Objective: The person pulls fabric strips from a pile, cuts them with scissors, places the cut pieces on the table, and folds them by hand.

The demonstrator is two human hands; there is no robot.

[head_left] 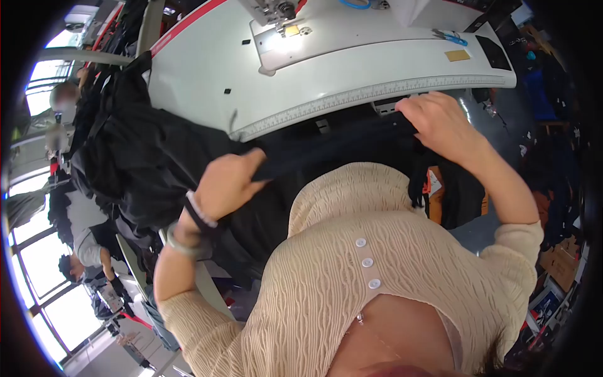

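Between my two hands a strip of dark fabric (339,143) is stretched along the front edge of the white sewing table. My left hand (229,183) is closed on its left end, slightly blurred. At the other end, my right hand (438,122) pinches the fabric near the table's ruler edge. More black cloth (157,157) lies bunched to the left and hangs down below my left hand. Above, the sewing machine (281,19) stands with its lamp lit over the metal plate.
Blue-handled snips (450,38) and a yellow pad (457,56) lie on the white table (201,75) at the right. A ruler (352,97) runs along its front edge. Another person (88,257) is at the far left. A cardboard box (561,262) stands at the lower right.
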